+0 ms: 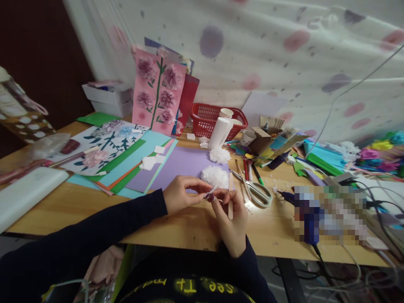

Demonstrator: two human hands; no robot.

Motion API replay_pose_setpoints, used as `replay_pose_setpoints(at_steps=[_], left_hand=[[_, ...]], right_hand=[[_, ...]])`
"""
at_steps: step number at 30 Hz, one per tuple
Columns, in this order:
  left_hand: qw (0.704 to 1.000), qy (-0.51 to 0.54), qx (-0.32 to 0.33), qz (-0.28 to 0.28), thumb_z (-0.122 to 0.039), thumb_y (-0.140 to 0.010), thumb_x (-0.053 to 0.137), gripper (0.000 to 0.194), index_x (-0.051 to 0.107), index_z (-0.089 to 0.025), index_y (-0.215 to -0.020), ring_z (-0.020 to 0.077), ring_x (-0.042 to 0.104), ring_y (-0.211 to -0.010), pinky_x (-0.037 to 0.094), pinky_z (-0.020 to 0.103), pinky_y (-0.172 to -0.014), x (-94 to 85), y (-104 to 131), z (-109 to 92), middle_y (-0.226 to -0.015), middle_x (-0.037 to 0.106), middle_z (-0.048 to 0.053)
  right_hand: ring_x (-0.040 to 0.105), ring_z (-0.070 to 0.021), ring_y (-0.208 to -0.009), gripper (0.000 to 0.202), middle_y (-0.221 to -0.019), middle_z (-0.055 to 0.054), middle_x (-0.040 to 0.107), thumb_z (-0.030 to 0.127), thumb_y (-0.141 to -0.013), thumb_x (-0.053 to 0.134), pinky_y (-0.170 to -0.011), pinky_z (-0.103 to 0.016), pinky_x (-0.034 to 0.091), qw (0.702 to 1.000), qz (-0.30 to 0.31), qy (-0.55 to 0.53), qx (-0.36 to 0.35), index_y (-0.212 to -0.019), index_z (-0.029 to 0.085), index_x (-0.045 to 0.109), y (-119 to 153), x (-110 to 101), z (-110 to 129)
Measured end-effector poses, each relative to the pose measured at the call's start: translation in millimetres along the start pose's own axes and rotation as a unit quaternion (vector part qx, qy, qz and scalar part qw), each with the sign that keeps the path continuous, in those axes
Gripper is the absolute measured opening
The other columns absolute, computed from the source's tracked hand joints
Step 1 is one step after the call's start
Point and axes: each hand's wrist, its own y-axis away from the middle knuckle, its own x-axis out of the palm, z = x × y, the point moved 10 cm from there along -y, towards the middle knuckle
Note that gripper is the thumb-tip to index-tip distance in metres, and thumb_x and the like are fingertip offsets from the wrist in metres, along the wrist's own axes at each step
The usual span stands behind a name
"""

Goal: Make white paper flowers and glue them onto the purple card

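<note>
My left hand [181, 195] pinches a small twisted piece of white paper [209, 193] between thumb and fingertips. My right hand [233, 216] meets it there, its thumb and fingers closed on the same piece. A flat wooden stick [230, 209] also runs through the right hand's fingers, showing above and below them. Just beyond the fingertips sits a fluffy white paper flower [215, 176], with a second white paper flower [220, 155] behind it. Both rest by the edge of a purple sheet [189, 162]. Scissors [260, 194] lie to the right of my hands.
Behind stand a red basket [202, 110], a white roll [218, 134] and a pink flower picture [159, 90]. Coloured sheets [126, 164] with white paper squares [148, 163] lie left. At right are pens [257, 173], a partly blurred blue glue gun [288, 196] and cables.
</note>
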Motion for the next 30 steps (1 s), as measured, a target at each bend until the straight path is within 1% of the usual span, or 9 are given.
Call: replay_pose_setpoints(at_steps=[4, 8, 13, 17, 19, 22, 24, 28, 30], left_hand=[[1.0, -0.022, 0.007, 0.012, -0.015, -0.074, 0.06, 0.022, 0.073, -0.01, -0.091, 0.0146, 0.068, -0.074, 0.056, 0.024, -0.073, 1.8, -0.7, -2.2, -0.083, 0.073, 0.007], [0.999, -0.049, 0.015, -0.014, -0.011, -0.074, 0.056, 0.022, 0.073, -0.012, -0.087, 0.0136, 0.067, -0.072, 0.055, 0.024, -0.071, -4.2, -1.6, -1.3, -0.081, 0.073, 0.005], [0.995, -0.075, 0.052, -0.046, -0.011, -0.076, 0.052, 0.021, 0.071, -0.014, -0.085, 0.014, 0.063, -0.073, 0.051, 0.026, -0.072, -12.0, -1.8, -7.3, -0.079, 0.07, 0.004], [0.993, -0.081, 0.063, -0.066, -0.012, -0.078, 0.051, 0.021, 0.07, -0.013, -0.086, 0.0143, 0.061, -0.075, 0.049, 0.026, -0.071, -16.4, -2.0, -8.9, -0.08, 0.066, 0.005], [0.993, -0.079, 0.063, -0.061, -0.012, -0.078, 0.053, 0.02, 0.07, -0.012, -0.088, 0.0141, 0.06, -0.075, 0.048, 0.026, -0.072, -15.0, -2.1, -8.8, -0.08, 0.065, 0.006], [0.996, -0.058, 0.058, -0.037, -0.013, -0.077, 0.057, 0.017, 0.069, -0.012, -0.089, 0.0129, 0.059, -0.071, 0.049, 0.026, -0.071, -9.2, -1.5, -8.6, -0.077, 0.063, 0.004], [0.998, -0.041, 0.051, -0.023, -0.013, -0.077, 0.058, 0.016, 0.069, -0.012, -0.088, 0.0126, 0.059, -0.071, 0.049, 0.025, -0.07, -5.6, -0.8, -8.4, -0.077, 0.063, 0.004], [0.999, -0.01, 0.033, -0.018, -0.018, -0.079, 0.058, 0.013, 0.069, -0.012, -0.083, 0.0134, 0.06, -0.074, 0.049, 0.026, -0.072, -4.1, -1.1, -4.9, -0.08, 0.065, 0.005], [0.999, 0.024, 0.001, -0.032, -0.023, -0.079, 0.059, 0.013, 0.066, -0.012, -0.082, 0.0139, 0.061, -0.075, 0.05, 0.027, -0.074, -6.7, -2.4, 3.5, -0.081, 0.066, 0.006]], right_hand=[[0.062, -0.014, -0.082, 0.03, -0.087, 0.0, 0.062, 0.019, -0.08, 0.066, -0.078, -0.033, 0.051, 1.0, -0.012, -0.006, 0.003, -0.072, 0.021, 0.038, 0.9, -3.2, -1.8], [0.061, -0.0122, -0.074, 0.029, -0.088, 0.001, 0.06, 0.02, -0.08, 0.067, -0.071, -0.031, 0.052, 1.0, -0.025, 0.0, 0.012, -0.072, 0.021, 0.039, 1.1, -6.7, -4.8], [0.06, -0.014, -0.08, 0.028, -0.087, 0.0, 0.059, 0.021, -0.079, 0.066, -0.068, -0.029, 0.052, 0.999, -0.04, 0.014, 0.017, -0.072, 0.022, 0.039, 0.9, -11.2, -5.9], [0.06, -0.0138, -0.077, 0.029, -0.086, 0.0, 0.059, 0.023, -0.079, 0.066, -0.066, -0.029, 0.05, 0.999, -0.043, 0.029, 0.014, -0.072, 0.022, 0.039, 1.3, -11.9, -3.2], [0.06, -0.0145, -0.077, 0.029, -0.085, -0.001, 0.06, 0.026, -0.081, 0.065, -0.067, -0.03, 0.05, 0.999, -0.031, 0.033, 0.016, -0.072, 0.022, 0.038, 1.8, -8.0, -2.7], [0.062, -0.0166, -0.083, 0.029, -0.091, -0.003, 0.063, 0.027, -0.082, 0.065, -0.072, -0.033, 0.05, 0.999, 0.009, 0.031, 0.03, -0.073, 0.022, 0.037, 3.5, 2.6, -5.8], [0.063, -0.0168, -0.083, 0.03, -0.092, -0.004, 0.064, 0.028, -0.081, 0.065, -0.074, -0.034, 0.051, 0.998, 0.023, 0.032, 0.04, -0.074, 0.022, 0.037, 4.8, 6.2, -8.5], [0.064, -0.0139, -0.071, 0.032, -0.086, -0.002, 0.064, 0.03, -0.082, 0.064, -0.07, -0.032, 0.053, 0.998, 0.008, 0.034, 0.046, -0.072, 0.022, 0.035, 5.5, 2.5, -9.7], [0.065, -0.0133, -0.067, 0.032, -0.087, -0.002, 0.065, 0.031, -0.082, 0.065, -0.067, -0.031, 0.054, 0.998, -0.005, 0.034, 0.048, -0.072, 0.022, 0.036, 5.0, -0.6, -9.6]])
